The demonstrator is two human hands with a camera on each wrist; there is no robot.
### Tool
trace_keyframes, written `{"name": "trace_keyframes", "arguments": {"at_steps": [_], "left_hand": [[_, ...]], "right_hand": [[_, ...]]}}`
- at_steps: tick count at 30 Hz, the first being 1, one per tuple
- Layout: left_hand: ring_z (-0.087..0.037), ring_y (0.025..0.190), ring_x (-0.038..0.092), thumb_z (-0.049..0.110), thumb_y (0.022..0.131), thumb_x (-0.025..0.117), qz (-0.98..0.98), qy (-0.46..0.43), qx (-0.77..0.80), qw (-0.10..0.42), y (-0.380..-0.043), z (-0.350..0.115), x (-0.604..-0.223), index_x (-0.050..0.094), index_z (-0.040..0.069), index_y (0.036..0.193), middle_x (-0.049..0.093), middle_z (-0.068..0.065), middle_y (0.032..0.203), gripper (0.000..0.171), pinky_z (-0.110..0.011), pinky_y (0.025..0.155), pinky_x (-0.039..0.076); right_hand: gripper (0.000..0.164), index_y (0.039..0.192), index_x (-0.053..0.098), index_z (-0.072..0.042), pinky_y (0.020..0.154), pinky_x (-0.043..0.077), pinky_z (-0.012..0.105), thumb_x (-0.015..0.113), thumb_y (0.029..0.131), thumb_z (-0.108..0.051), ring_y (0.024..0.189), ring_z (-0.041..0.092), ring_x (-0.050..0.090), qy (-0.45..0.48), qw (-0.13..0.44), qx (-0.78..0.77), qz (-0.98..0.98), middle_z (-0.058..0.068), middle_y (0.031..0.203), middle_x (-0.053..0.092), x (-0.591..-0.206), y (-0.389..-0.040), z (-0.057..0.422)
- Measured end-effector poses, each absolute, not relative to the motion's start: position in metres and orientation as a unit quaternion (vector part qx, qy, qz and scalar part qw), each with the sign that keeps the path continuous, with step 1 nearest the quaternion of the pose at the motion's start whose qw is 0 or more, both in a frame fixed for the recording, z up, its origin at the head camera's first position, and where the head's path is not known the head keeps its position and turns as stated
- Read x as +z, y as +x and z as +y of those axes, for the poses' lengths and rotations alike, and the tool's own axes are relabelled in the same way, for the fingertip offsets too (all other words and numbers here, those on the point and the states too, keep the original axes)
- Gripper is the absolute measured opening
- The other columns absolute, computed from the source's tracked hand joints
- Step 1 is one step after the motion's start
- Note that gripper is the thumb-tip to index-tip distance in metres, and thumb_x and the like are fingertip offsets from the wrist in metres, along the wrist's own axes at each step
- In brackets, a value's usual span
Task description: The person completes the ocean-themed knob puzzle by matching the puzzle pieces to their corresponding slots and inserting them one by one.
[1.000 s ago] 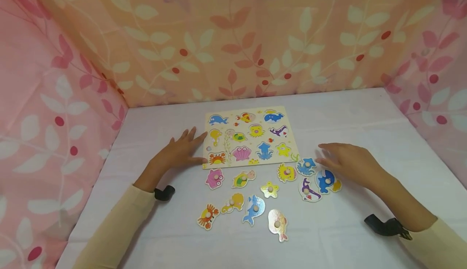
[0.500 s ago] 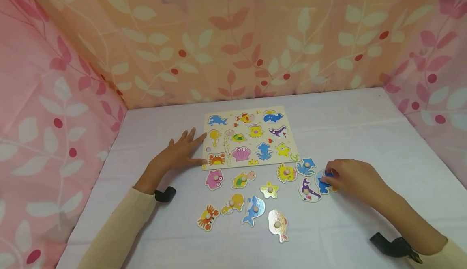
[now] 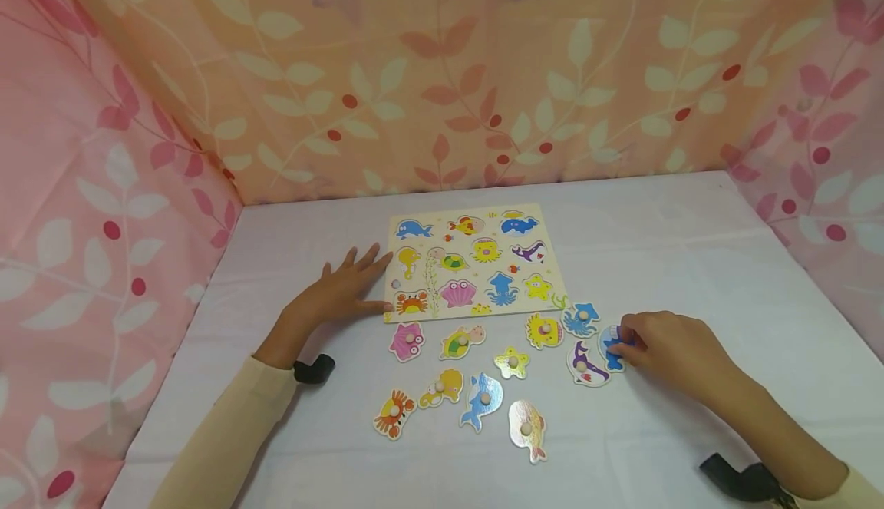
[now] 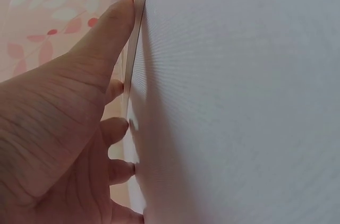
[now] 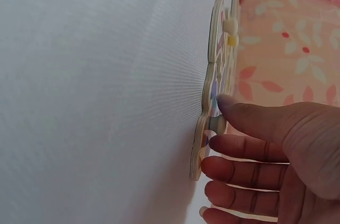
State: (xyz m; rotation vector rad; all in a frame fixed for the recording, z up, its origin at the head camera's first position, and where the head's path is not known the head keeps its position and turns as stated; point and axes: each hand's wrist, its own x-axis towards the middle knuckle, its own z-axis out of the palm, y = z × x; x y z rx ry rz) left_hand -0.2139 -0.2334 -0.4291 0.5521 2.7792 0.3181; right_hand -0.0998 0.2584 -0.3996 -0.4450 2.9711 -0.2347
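Note:
My left hand point(image 3: 343, 286) lies with its fingers spread at the left edge of the puzzle board point(image 3: 476, 313); thumb and a fingertip touch that edge. In the left wrist view the thumb rests against the board's rim point(image 4: 139, 19). My right hand point(image 3: 680, 348) is over the blue whale puzzle piece point(image 3: 611, 355), pinching its knob point(image 5: 217, 124) between thumb and index finger. That hand covers much of the piece. The purple-and-white whale piece point(image 3: 587, 371) lies next to it, and the blue squid piece point(image 3: 580, 321) just beyond.
Several knobbed pieces lie on the white cloth in front of the board: yellow octopus point(image 3: 543, 332), turtle point(image 3: 461, 342), pink shell point(image 3: 406, 342), starfish point(image 3: 512, 363), crab point(image 3: 394, 415), seahorse point(image 3: 442, 388), dolphin point(image 3: 481, 401), fish point(image 3: 527, 431). Patterned curtains point(image 3: 442, 71) enclose the table.
My right hand has come down and nearer to me, from beside the squid piece onto the blue whale piece, its fingers closing at the knob. My left hand stays at the board's edge.

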Motion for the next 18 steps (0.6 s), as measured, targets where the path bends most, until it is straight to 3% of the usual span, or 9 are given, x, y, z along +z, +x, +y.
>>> {"name": "trace_keyframes", "arguments": {"at_steps": [8, 18], "left_hand": [[-0.044, 0.154, -0.001, 0.072, 0.082, 0.068, 0.960, 0.202, 0.122, 0.151, -0.2150, -0.2362, -0.4297, 0.016, 0.028, 0.164, 0.007, -0.003, 0.171, 0.107, -0.078, 0.111, 0.002], [-0.041, 0.155, -0.001, 0.073, 0.081, 0.068, 0.958, 0.206, 0.125, 0.156, -0.2186, -0.2397, -0.4299, 0.017, 0.030, 0.164, 0.009, -0.002, 0.171, 0.107, -0.076, 0.112, -0.001]], "right_hand": [[0.030, 0.078, 0.063, -0.017, 0.054, 0.038, 0.030, 0.085, 0.082, -0.037, 0.060, 0.013, 0.046, -0.139, 0.078, -0.072, 0.985, -0.009, 0.061, 0.049, -0.3990, -0.0982, 0.2587], [0.027, 0.087, 0.069, -0.012, 0.057, 0.044, 0.030, 0.086, 0.082, -0.033, 0.063, 0.012, 0.049, -0.134, 0.082, -0.087, 0.984, -0.009, 0.064, 0.053, -0.4005, -0.1013, 0.2597]]}}
